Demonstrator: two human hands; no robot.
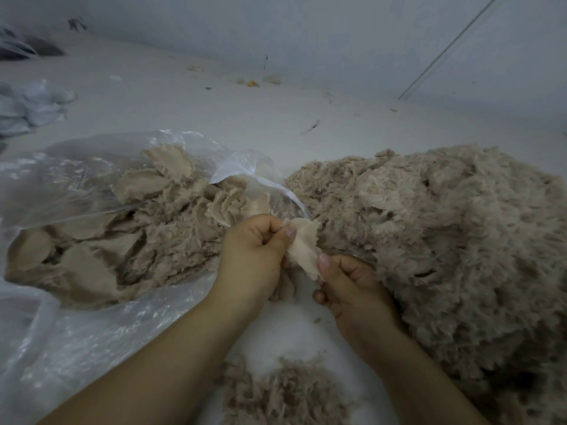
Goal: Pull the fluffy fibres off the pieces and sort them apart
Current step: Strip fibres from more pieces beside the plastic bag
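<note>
1. Presently, item in hand: one small beige fabric piece [302, 246], held just above the pale floor [245, 118], between the clear plastic bag [92, 167] on the left and the big heap of loose fluff [445, 240] on the right.
2. Left hand [254, 250] — fingers curled, thumb pressing the piece's upper edge against the forefinger; a pinch grip.
3. Right hand [352, 286] — thumb pinning the piece's lower edge, the other fingers folded under it; what they hold beneath cannot be made out.
4. Handling, by judgement: the piece looks feather-light, limp and soft, with a woven backing that will crumple rather than resist. The pile likely sheds in tufts and clings to skin. Not fragile, though the backing may stretch or tear if yanked.
5. Where to take hold: backing pinched at one edge, fibres drawn away close to their roots — a grip further out would probably only slide.
6. Stock: more backed pieces [147, 185] lie inside the bag; a smaller tuft pile [285, 391] sits near the forearms.
7. Obscured: the fluffy side of the held piece is turned away or already bare — unclear which. The bag's left part and the heap's right side are cut off by the frame; the far corner clutter [27, 105] is too dim to name.
</note>
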